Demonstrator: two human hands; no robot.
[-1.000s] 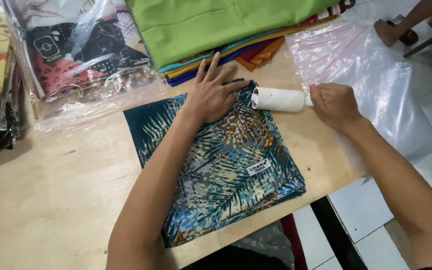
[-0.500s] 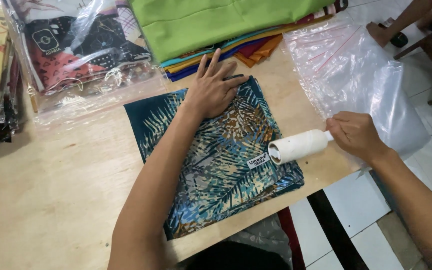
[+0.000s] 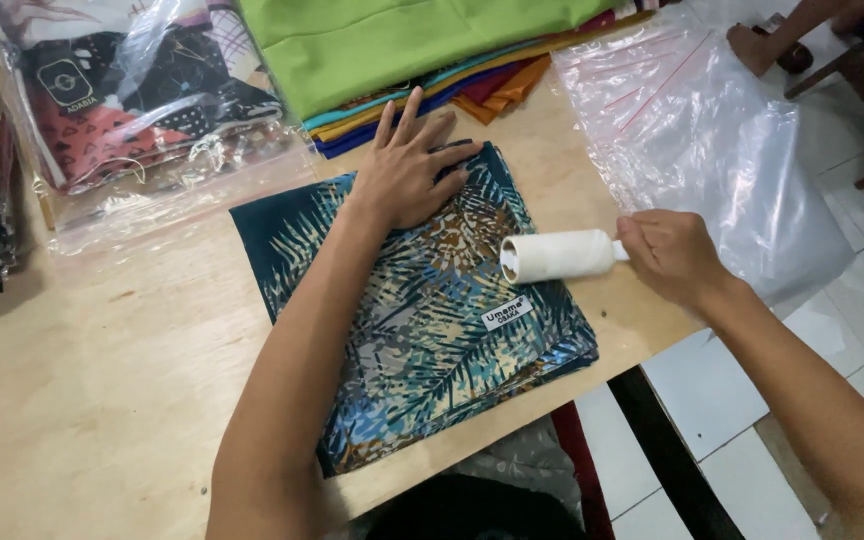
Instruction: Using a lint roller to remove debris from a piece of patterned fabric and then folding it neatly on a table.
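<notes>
**Folded leaf-print cloth pinned flat, lint roller on its right half**

Wooden table (image 3: pixel 92 400) fills the left and centre of the frame. Folded teal leaf-print cloth (image 3: pixel 422 340) lies flat mid-frame, lower corner near the table edge. Judgement: light, soft, limp; it will slide and bunch on bare wood unless held down. Best held with a flat palm on the top fold, not pinched at a corner.

Clear plastic bag (image 3: pixel 712 150) lies upper right, partly overhanging the table and well apart from the cloth. Green fabric stack (image 3: pixel 392 50) sits top centre, just beyond the cloth; bagged cloths (image 3: pixel 142 100) lie upper left.

Left hand (image 3: pixel 407 175): fingers spread, palm pressed on the cloth's upper corner.

Right hand (image 3: pixel 672 255): closed around the roller's handle, just off the cloth's right edge.

White lint roller (image 3: pixel 557 257) lies on the cloth's right half, below the left hand. Judgement: light, rigid, sticky surface; hold by the handle only.

Small white label (image 3: pixel 505 313) sits on the cloth just below the roller.
</notes>
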